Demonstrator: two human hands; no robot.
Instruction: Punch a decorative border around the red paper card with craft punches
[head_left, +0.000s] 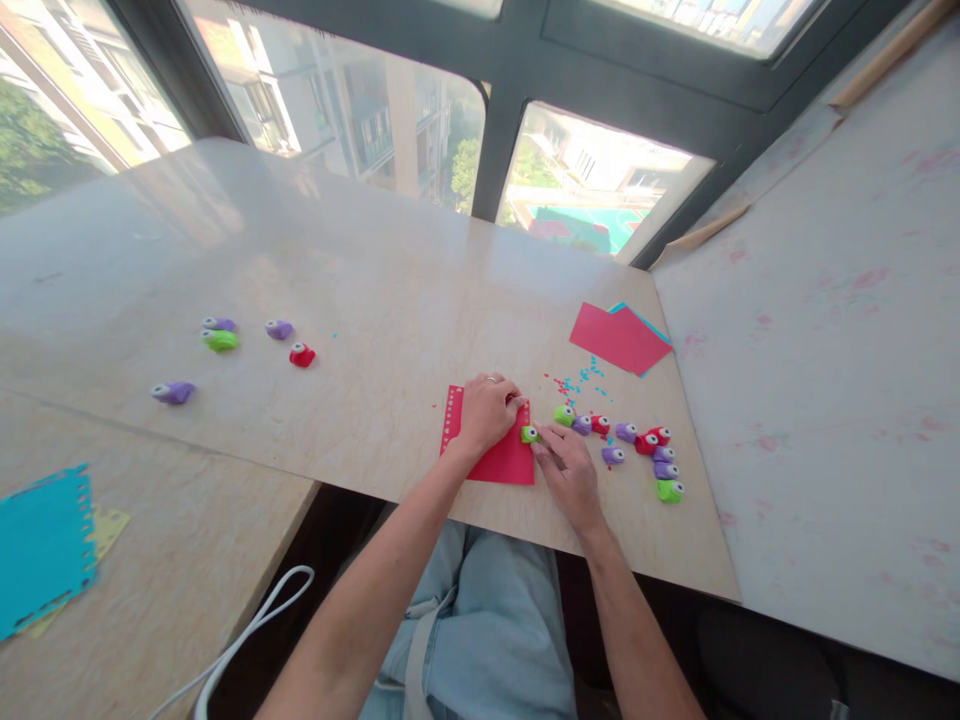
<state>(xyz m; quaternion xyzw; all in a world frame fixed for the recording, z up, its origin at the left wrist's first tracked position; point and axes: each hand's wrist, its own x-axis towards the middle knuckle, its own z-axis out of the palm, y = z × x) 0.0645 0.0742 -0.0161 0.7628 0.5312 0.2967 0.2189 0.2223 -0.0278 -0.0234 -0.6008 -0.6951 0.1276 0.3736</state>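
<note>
A red sheet of paper (501, 465) lies near the front edge of the counter, with punched holes along its left and upper right edges. My left hand (489, 408) rests on the sheet, its fingers bent together near the top right corner; whether they pinch the paper is hard to see. At the sheet's right edge sits a green craft punch (529, 434), held in the fingers of my right hand (568, 466). Several purple, red and green craft punches (626, 432) stand just right of that hand. Tiny blue and red paper bits (585, 378) are scattered beyond them.
Red and blue sheets (621, 338) lie at the back right by the papered wall (810, 400). More craft punches (220, 341) stand at the left. Punched blue paper (45, 550) overlaps a yellow sheet at far left. A white cable (259, 618) hangs by the counter's edge.
</note>
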